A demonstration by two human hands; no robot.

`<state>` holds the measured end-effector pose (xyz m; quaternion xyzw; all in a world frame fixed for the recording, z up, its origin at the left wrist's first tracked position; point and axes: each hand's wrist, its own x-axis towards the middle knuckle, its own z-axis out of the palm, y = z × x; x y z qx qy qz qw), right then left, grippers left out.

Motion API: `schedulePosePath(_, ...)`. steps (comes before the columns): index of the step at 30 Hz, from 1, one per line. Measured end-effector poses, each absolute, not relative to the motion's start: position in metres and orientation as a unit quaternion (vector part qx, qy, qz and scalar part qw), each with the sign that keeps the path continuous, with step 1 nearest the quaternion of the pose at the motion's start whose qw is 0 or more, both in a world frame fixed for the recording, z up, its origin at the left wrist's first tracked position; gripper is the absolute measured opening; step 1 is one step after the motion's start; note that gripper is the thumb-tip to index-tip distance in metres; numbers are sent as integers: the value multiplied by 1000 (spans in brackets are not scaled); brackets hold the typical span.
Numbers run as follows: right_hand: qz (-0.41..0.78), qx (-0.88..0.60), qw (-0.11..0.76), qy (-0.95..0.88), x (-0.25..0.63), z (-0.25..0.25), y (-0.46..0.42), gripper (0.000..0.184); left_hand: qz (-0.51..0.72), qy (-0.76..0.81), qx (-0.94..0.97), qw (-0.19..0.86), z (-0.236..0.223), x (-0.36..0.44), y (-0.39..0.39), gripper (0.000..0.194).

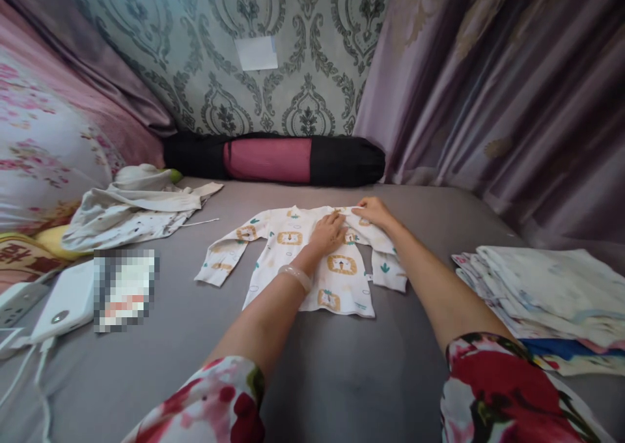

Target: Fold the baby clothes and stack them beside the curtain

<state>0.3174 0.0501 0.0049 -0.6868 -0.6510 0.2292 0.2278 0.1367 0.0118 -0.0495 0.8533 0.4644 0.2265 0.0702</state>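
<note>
A small white long-sleeved shirt (293, 254) with yellow lion faces and green leaves lies spread on the grey sheet, its neckline towards the wall. Flat on its upper middle, near the neckline, rests my left hand (328, 233), fingers stretched out. My right hand (374, 211) is at the shirt's right shoulder, with its fingers closed on the cloth edge. The right sleeve is bent under my right forearm, its cuff (389, 279) showing beside the shirt's body. The left sleeve (229, 251) reaches out to the side.
Folded clothes (541, 293) are stacked at the right. A crumpled pale garment (131, 212) lies at the left, above a white power bank (68, 300) with cables and a power strip (19, 303). A black and pink bolster-shaped bag (268, 161) lines the wall; curtains (439, 78) hang at the right.
</note>
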Motion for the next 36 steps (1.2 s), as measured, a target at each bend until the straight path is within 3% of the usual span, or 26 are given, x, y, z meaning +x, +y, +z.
schedulePosePath(2, 130, -686, 190, -690, 319, 6, 52, 18, 199, 470, 858, 60, -47, 138, 9, 50)
schedulePosePath(4, 122, -683, 135, -707, 323, 7, 52, 21, 175, 474, 861, 52, -46, 139, 8, 55)
schedulePosePath(8, 266, -700, 88, -656, 345, 18, 45, 36, 150, 481, 863, 45, -46, 139, 8, 58)
schedulePosePath(12, 448, -699, 55, -555, 375, 43, 27, 26, 137, 488, 860, 57, -46, 139, 9, 59)
schedulePosePath(16, 471, -712, -11, -522, 397, 62, 10, 21, 139, 486, 860, 67, -48, 140, 11, 59)
schedulePosePath(20, 488, -687, -76, -534, 418, 72, 6, 28, 143, 489, 858, 71, -48, 141, 12, 58)
schedulePosePath(25, 440, -721, -70, -532, 447, 80, 9, 38, 143, 490, 856, 83, -45, 141, 11, 59)
schedulePosePath(36, 407, -750, -55, -519, 477, 75, 3, 22, 142, 486, 859, 78, -45, 142, 10, 70)
